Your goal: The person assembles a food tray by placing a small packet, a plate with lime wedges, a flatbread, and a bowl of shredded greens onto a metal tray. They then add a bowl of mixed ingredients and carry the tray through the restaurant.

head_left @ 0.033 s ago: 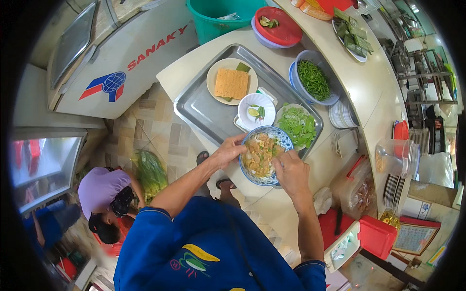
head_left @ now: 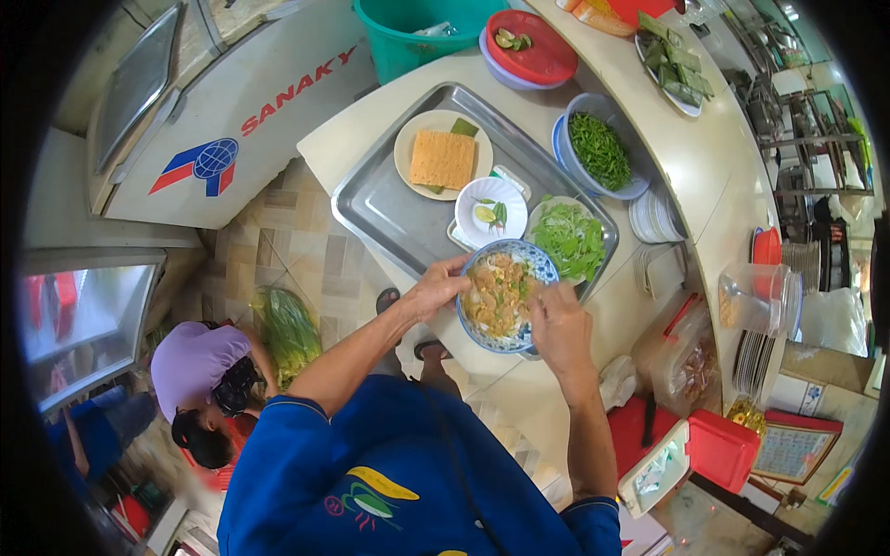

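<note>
My left hand [head_left: 439, 289] grips the left rim of a blue-and-white patterned bowl [head_left: 548, 261]. Noodles with meat, crushed topping and bits of green [head_left: 501, 295] fill the bowl. Over its right side, my right hand [head_left: 562, 329] is closed, fingertips bent toward the food; what they pinch, if anything, is hidden. The bowl overlaps the near edge of a metal tray [head_left: 380, 199]. On that tray are a plate with a square tan cracker [head_left: 441, 159], a small white bowl [head_left: 471, 199] with lime and green chillies, and a plate of shredded greens [head_left: 567, 239].
Beyond the tray stand a bowl of chopped green herbs [head_left: 598, 153], a red lid [head_left: 533, 56] with lime pieces and a teal bin [head_left: 389, 42]. Leaf-wrapped parcels [head_left: 672, 69] lie on the raised ledge. At lower left a person in a lilac top [head_left: 197, 361] crouches near bagged greens [head_left: 286, 329].
My right hand has shifted slightly to the right over the bowl's edge. My left hand and the bowl stay in place.
</note>
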`<state>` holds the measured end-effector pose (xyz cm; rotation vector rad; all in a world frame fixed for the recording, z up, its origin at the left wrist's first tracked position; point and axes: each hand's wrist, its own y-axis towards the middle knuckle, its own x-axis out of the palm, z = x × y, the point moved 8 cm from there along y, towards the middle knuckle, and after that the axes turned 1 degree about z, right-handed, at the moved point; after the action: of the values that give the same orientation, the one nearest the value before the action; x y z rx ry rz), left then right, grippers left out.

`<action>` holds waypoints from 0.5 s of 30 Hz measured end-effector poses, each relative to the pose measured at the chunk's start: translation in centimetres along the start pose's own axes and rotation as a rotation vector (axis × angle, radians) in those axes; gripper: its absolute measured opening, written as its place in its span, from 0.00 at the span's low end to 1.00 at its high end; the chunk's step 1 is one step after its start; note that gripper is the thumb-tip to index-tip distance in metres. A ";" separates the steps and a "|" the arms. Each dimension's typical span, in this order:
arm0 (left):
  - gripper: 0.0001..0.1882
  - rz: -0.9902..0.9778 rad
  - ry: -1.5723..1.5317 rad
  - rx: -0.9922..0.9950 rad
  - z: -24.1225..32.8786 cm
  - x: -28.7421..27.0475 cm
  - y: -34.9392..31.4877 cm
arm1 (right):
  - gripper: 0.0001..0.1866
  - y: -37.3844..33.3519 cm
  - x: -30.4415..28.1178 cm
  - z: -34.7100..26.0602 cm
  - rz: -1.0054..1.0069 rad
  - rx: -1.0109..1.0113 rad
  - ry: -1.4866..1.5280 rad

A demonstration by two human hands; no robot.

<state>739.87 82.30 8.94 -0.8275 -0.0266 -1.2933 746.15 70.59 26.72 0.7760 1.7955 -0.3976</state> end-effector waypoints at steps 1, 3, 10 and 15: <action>0.30 -0.009 0.001 -0.024 -0.3 -0.3 0.3 | 0.03 0.0 0.0 0.2 0.058 0.040 0.027; 0.30 -0.006 0.011 -0.046 -0.1 -0.8 1.0 | 0.02 0.3 -0.2 0.5 0.187 0.096 0.111; 0.28 -0.062 0.019 -0.080 1.6 0.6 1.6 | 0.05 -1.3 1.9 4.2 0.141 0.146 0.144; 0.27 -0.149 0.117 -0.134 3.4 1.5 1.6 | 0.14 -6.5 1.0 16.2 0.379 0.572 -0.039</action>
<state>743.15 83.01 11.20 -0.8750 0.0942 -1.4953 753.07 56.31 19.32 1.4663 1.4590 -0.6764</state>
